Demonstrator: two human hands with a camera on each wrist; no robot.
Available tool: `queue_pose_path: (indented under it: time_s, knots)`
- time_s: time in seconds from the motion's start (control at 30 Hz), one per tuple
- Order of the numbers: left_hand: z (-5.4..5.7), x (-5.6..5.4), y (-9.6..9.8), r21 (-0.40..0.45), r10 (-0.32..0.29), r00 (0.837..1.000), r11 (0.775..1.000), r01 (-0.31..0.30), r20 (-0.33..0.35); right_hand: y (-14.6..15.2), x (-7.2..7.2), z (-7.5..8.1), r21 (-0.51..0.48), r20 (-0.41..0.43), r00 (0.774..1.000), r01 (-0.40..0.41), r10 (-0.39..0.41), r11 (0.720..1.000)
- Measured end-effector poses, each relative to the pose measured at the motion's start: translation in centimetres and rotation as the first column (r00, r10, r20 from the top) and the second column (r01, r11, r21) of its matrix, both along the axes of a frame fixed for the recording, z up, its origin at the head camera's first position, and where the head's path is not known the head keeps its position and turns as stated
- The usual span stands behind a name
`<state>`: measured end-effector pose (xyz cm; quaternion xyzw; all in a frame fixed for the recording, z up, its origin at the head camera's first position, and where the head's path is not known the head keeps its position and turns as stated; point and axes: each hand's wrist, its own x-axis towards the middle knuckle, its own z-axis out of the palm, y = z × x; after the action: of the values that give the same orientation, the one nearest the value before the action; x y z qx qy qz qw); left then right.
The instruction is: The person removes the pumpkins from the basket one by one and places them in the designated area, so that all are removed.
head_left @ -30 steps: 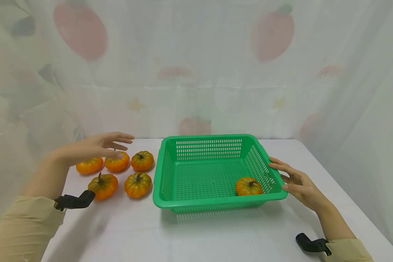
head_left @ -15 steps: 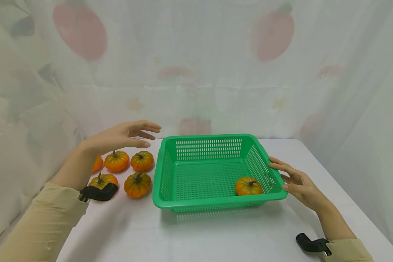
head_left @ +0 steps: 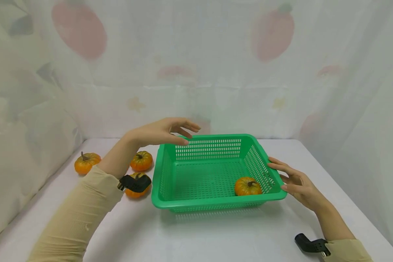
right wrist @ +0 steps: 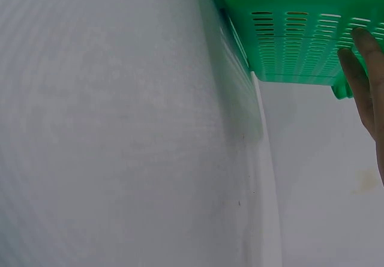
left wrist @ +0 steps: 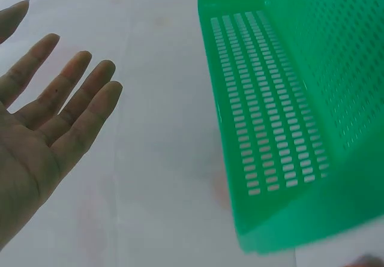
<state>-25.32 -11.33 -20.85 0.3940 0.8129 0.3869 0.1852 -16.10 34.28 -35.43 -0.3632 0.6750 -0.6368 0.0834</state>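
My left hand (head_left: pixel 162 133) hangs in the air over the back left rim of the green plastic basket (head_left: pixel 196 203), fingers loosely spread and holding nothing. In the left wrist view, the bare palm of this hand (left wrist: pixel 36 141) faces up beside the basket's slotted wall (left wrist: pixel 258 99). At the basket's right rim, my right hand (head_left: pixel 296 183) rests with fingers and thumb spread along the outside. The right wrist view has its straight fingers (right wrist: pixel 363 93) against the slotted outer wall. One small orange pumpkin (head_left: pixel 247 186) lies in the basket's front right corner.
Left of the basket, more small pumpkins lie on the white table (head_left: pixel 216 236): one at the back (head_left: pixel 141 161), one partly behind the wrist strap (head_left: pixel 135 183), one farther left (head_left: pixel 86 163). My left forearm hides others. A patterned curtain (head_left: pixel 196 91) stands behind.
My left hand has moved right, from above the pumpkins to over the basket's back left rim, its forearm covering some pumpkins. The right hand and basket have stayed nearly still.
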Motion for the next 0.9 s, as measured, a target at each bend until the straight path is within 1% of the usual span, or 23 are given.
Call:
queue_pose_path:
  time_s: [0.13,0.3,0.4,0.53,0.6,0.73,0.9]
  knots:
    - [-0.4,-0.3,1.8,0.014,-0.024,1.0,1.0,0.024,0.012,-0.2,0.1,0.0,-0.005,0.017,1.0,0.003,-0.003,1.0]
    - [-0.9,-0.9,3.9,0.033,-0.041,0.999,0.999,0.041,0.012,-0.4,0.1,0.0,-0.001,0.009,1.0,0.01,-0.01,1.0]
    - [-1.2,-1.1,4.9,0.041,-0.041,0.999,0.998,0.041,0.003,-0.5,0.1,0.0,0.011,0.011,1.0,0.024,-0.024,1.0]
    - [-1.6,-1.4,5.9,0.045,-0.029,0.999,0.999,0.031,-0.024,-0.7,0.0,0.1,0.024,0.014,0.999,0.039,-0.039,0.999]
    - [-1.8,-1.5,6.5,0.053,-0.031,0.999,0.998,0.032,-0.021,-0.7,0.0,0.1,0.027,0.012,0.999,0.042,-0.043,0.999]
    - [-2.1,-1.7,7.7,0.086,-0.027,0.999,0.996,0.024,0.029,-0.6,0.0,0.1,0.03,0.011,0.999,0.043,-0.043,0.999]
    - [-2.3,-2.0,9.4,0.143,-0.002,0.997,0.99,-0.01,0.08,-0.4,0.1,0.1,0.025,0.011,0.999,0.037,-0.038,0.999]
